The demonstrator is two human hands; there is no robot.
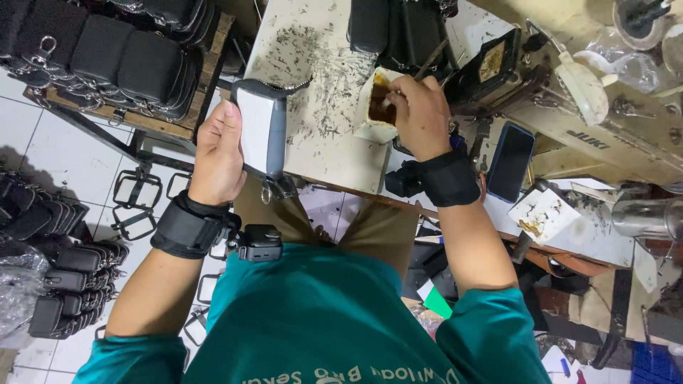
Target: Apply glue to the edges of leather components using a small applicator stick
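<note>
The left hand [219, 153] is gripping a grey pouch [262, 131] beside the glue box [377, 107]; the right hand [421, 114], closed on a brush [430, 60], is covering that box; a phone [511, 162] is lying right of it.

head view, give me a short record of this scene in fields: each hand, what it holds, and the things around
left hand: left hand grips a small grey pouch with a zip edge, held over the table edge
right hand: right hand dips a thin stick into a cream glue tub of brown paste
surface: stained white worktable
near right: dark phone lying flat, beige sewing machine
near left: wooden rack of black pouches, more on the tiled floor
wrists: black straps on both
</note>
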